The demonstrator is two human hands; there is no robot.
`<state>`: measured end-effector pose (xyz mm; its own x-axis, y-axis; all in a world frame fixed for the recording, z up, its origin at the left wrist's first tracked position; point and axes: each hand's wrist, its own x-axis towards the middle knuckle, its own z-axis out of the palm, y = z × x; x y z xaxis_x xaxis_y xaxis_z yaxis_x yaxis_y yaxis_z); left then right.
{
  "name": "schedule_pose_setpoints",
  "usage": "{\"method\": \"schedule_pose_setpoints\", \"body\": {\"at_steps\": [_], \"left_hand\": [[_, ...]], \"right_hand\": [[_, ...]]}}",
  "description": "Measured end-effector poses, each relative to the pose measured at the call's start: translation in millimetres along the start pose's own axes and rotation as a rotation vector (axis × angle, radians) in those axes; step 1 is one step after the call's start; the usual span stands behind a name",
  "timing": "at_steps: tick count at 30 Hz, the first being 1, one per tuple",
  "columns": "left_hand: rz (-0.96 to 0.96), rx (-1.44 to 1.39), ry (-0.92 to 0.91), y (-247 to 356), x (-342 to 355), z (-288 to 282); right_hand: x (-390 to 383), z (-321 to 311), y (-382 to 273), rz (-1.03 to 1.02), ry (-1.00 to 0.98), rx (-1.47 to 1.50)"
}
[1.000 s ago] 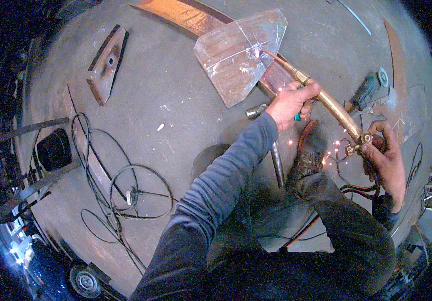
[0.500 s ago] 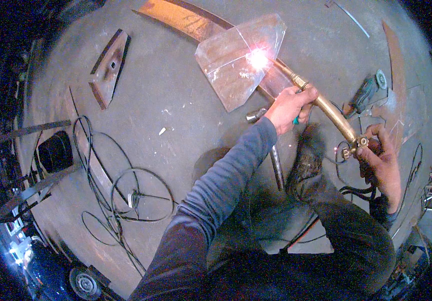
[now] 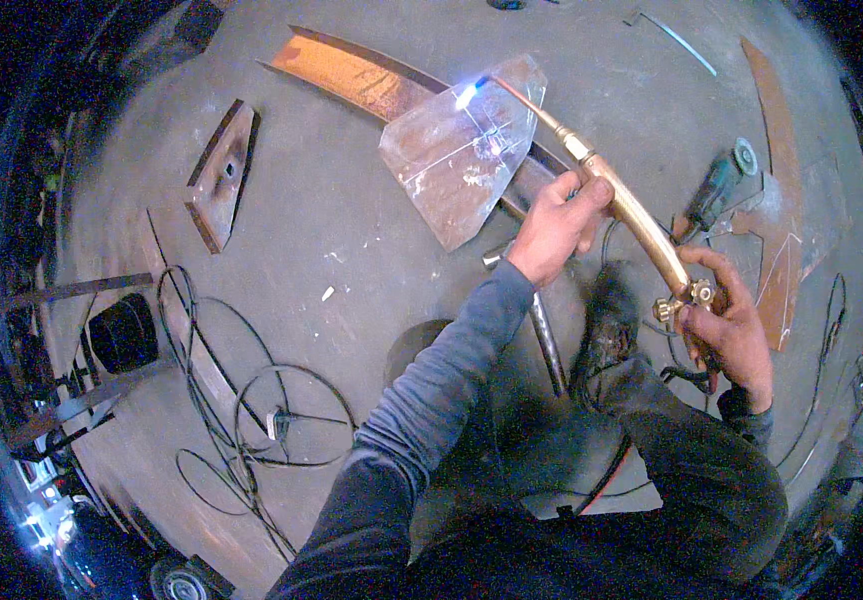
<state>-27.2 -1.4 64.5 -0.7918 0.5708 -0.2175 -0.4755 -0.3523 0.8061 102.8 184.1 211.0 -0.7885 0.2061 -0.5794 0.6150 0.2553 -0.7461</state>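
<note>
- torch (image 3: pixel 641 215), brass, one: at 2 o'clock from mid-view, slanting from its nozzle near 12 o'clock to its valve knobs (image 3: pixel 700 292) near 3; blue-white flame (image 3: pixel 469 95) at the tip, over the plate; whether it touches the steel, cannot tell.
- left hand (image 3: pixel 551 232): wrapped about the torch's middle, thumb laid along the barrel, fingers curled together; tips partly hidden.
- right hand (image 3: pixel 731 325): thumb and forefinger pinching the torch's tail beside the knobs; the lower fingers bent, partly hidden.
- plate (image 3: pixel 426 160), steel, many-sided, with pale scribed lines and a small glowing spot: 12 o'clock, resting across a rusty beam (image 3: pixel 351 82).
- hammer (image 3: pixel 548 345): 4 o'clock, on the floor (image 3: pixel 331 340), beside a boot (image 3: pixel 606 335).
- grinder (image 3: pixel 716 200): outer 2 o'clock, near a rusty sheet (image 3: pixel 776 160).
- bracket (image 3: pixel 219 190), holed: 10 o'clock.
- cable (image 3: pixel 294 370), black, looped: 8 o'clock.
</note>
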Motion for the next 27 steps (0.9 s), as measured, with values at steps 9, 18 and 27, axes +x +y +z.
{"method": "schedule_pose_setpoints", "body": {"at_steps": [9,18,27], "left_hand": [[-0.169,0.295,0.077,-34,-29,-14],[-0.238,0.261,0.313,-23,-84,-34],[-0.014,0.987,0.35,-40,-72,-59]], "right_hand": [[5,0,-11,-0.151,0.075,0.176],[12,-11,-12,-0.23,0.028,0.348],[12,-19,-11,-0.275,0.085,0.415]]}}
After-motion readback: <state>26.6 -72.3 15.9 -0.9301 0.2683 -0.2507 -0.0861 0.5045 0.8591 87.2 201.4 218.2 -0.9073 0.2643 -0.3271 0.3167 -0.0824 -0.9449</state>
